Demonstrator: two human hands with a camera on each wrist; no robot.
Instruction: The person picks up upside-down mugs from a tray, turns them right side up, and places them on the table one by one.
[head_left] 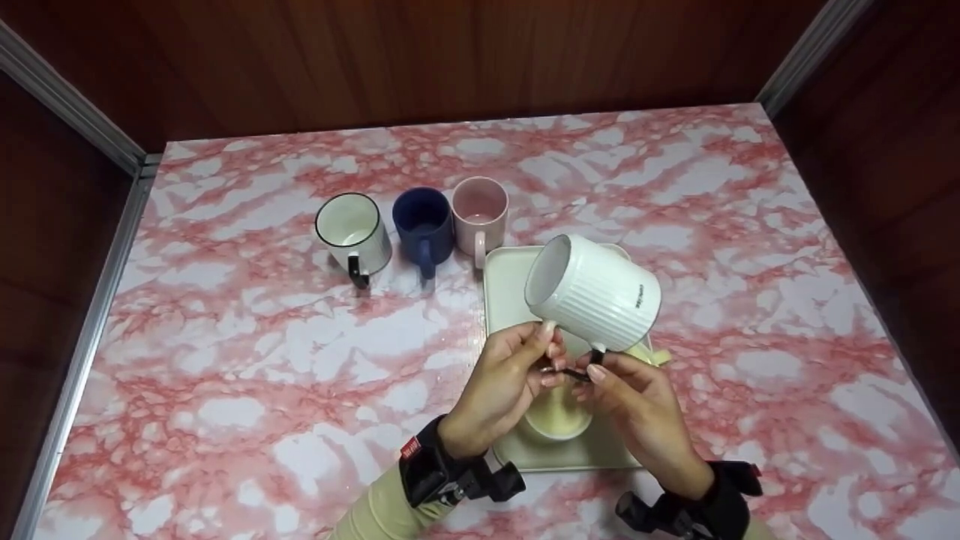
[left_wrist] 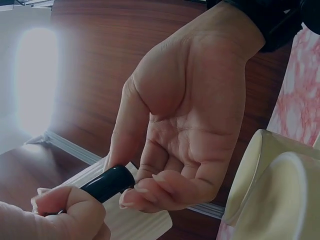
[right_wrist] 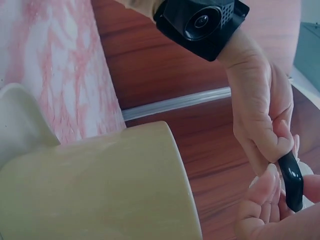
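A white ribbed mug with small dark lettering is held tilted above the tray, its mouth toward the upper left. Its black handle points down toward the person. My left hand pinches the handle at the end by the rim, thumb near the mug's wall. At the other end, near the base, my right hand grips the handle between thumb and fingers. Below the hands a pale yellow mug stands on a cream tray. Part of a second yellow mug shows behind the right hand, mostly hidden, its handle sticking out.
Left of the tray, a white mug with a black rim, a dark blue mug and a pink mug stand in a row, handles toward the person. The marbled red-and-white table has dark wood panels around it.
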